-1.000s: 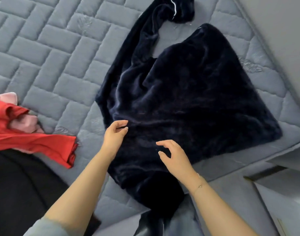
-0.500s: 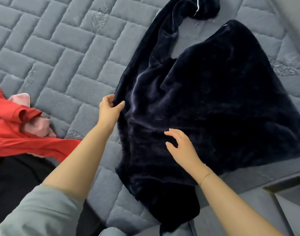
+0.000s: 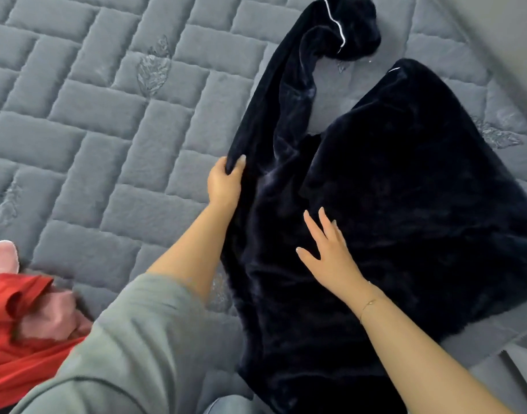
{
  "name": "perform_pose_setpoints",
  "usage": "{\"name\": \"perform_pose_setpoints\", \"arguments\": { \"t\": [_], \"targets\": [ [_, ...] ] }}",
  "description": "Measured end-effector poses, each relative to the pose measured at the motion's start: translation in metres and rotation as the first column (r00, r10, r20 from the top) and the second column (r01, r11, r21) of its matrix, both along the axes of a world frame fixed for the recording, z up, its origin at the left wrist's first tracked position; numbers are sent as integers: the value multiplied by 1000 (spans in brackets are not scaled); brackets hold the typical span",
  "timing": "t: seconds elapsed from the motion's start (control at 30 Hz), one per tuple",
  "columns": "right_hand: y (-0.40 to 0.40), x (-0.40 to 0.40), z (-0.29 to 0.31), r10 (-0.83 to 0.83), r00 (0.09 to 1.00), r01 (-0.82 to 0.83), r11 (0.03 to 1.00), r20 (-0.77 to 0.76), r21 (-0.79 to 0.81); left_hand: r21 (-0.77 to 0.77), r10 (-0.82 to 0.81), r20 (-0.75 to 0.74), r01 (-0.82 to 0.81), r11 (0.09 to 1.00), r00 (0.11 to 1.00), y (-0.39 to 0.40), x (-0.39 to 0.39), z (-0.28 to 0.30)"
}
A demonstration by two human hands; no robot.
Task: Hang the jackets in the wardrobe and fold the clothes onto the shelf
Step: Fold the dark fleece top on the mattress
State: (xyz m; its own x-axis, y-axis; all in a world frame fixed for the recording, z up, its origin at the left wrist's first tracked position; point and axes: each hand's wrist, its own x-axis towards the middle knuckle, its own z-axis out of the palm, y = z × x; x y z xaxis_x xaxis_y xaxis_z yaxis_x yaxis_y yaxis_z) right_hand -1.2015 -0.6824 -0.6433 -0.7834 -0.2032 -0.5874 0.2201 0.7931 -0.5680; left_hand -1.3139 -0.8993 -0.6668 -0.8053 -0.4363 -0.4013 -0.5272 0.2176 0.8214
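Your left hand (image 3: 224,183) pinches the left edge of the dark plush garment (image 3: 390,204); your right hand (image 3: 328,249) lies flat and open on its middle. It stretches lengthwise away from you across the quilted mattress (image 3: 92,130), so fold rightward

Soft, even daylight fills the head view, bright on the grey quilted mattress (image 3: 106,121) and without hard shadows or glare. The dark navy garment (image 3: 405,189) swallows most detail, showing only a faint sheen along its folds. Motion blur smears the grey sleeve (image 3: 130,348) and red cloth (image 3: 17,339) at lower left, and wide-angle distortion bends the edges.
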Motion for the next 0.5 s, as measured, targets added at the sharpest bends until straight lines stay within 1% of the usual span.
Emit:
{"name": "perform_pose_setpoints", "arguments": {
  "t": [0.07,0.1,0.13,0.17,0.2,0.27,0.3,0.4,0.43,0.47,0.5],
  "targets": [
    [-13,1,-8,38,999,-37,995,-10,92,3,147,-167,-149,989,975,-38,6,6],
    [-19,4,-12,70,997,-67,988,-16,137,-4,216,-216,-222,975,952,-61,12,7],
    [-26,7,-15,111,994,-106,978,-18,179,-12,271,-215,-280,960,938,-83,22,6],
    [-33,10,-18,154,988,-147,965,-15,218,-27,302,-173,-311,950,938,-103,33,4],
    [-39,13,-21,190,982,-181,950,-8,255,-33,314,-97,-318,947,944,-117,44,0],
    [-48,15,-26,222,975,-213,928,8,306,-64,257,94,-252,966,962,-134,60,-12],
    [-50,14,-27,223,975,-216,923,15,317,-85,222,142,-211,974,965,-137,63,-16],
    [-51,12,-28,219,975,-222,921,46,320,-117,188,154,-171,978,970,-132,55,-10],
    [-51,11,-28,219,974,-226,922,58,316,-163,160,151,-135,977,975,-125,52,-4],
    [-50,10,-27,221,973,-232,923,68,307,-261,109,141,-70,963,984,-117,48,2],
    [-50,9,-27,224,972,-237,926,78,293,-373,40,116,7,928,992,-107,45,10]
  ]
}}
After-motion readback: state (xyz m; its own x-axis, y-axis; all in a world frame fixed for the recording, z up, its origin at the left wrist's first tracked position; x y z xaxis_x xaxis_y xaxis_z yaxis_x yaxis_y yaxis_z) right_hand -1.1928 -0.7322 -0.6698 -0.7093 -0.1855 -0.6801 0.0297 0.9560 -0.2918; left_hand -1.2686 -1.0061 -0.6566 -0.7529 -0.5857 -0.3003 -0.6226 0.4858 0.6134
